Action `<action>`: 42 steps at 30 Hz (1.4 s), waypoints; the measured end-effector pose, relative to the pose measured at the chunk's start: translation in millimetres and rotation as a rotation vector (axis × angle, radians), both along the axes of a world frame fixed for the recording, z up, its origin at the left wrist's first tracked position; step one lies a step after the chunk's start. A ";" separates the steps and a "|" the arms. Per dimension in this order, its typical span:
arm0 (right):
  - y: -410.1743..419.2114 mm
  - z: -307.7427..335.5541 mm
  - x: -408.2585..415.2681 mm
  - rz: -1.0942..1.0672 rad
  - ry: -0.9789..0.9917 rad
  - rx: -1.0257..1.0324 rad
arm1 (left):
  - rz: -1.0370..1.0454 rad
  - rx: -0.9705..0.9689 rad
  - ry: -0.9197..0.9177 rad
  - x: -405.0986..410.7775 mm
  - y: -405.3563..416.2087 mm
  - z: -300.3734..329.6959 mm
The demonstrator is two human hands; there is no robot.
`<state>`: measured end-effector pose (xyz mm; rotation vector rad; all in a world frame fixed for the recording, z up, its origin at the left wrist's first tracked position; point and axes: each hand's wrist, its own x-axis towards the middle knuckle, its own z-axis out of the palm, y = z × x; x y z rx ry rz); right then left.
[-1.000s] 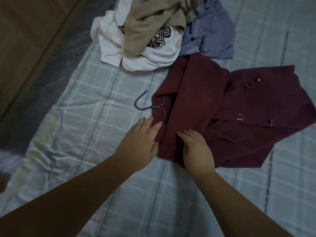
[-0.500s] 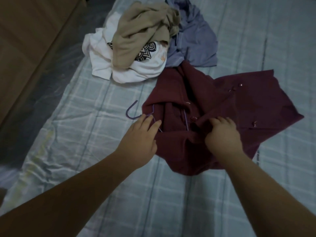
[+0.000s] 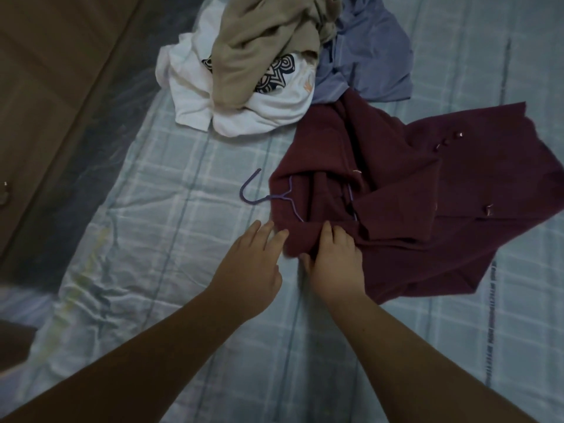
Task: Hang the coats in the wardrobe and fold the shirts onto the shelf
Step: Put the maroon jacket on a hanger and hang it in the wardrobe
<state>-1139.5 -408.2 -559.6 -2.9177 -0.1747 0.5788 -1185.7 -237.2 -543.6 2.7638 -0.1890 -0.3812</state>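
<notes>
So from my feed I'm looking down at a bed [image 3: 152, 239] with a pale checked sheet; the maroon coat [image 3: 396, 209] is spread out crumpled on it, just ahead of both hands. Right hand [image 3: 334, 264] has its fingers curled into the coat's near edge, bunching the fabric; left hand [image 3: 247, 270] lies just beside that same edge, fingers straight and relaxed, tips about touching the cloth, holding nothing. A purple hanger [image 3: 259, 193] is tucked partway inside the coat, hook poking out to the left; behind sits a pile: white shirt [image 3: 195, 87], beige garment [image 3: 259, 47], blue shirt [image 3: 372, 62].
</notes>
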 end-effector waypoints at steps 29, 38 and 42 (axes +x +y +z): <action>-81.0 292.7 -146.8 -0.188 -0.192 0.281 | 0.021 -0.054 -0.265 -82.4 9.1 232.9; -158.2 403.4 -246.3 -0.068 -0.407 0.499 | 0.020 -0.033 -0.456 -177.7 -30.2 358.6; -199.1 457.0 -299.3 -0.001 -0.478 0.710 | -0.026 0.012 -0.582 -238.0 -62.5 425.9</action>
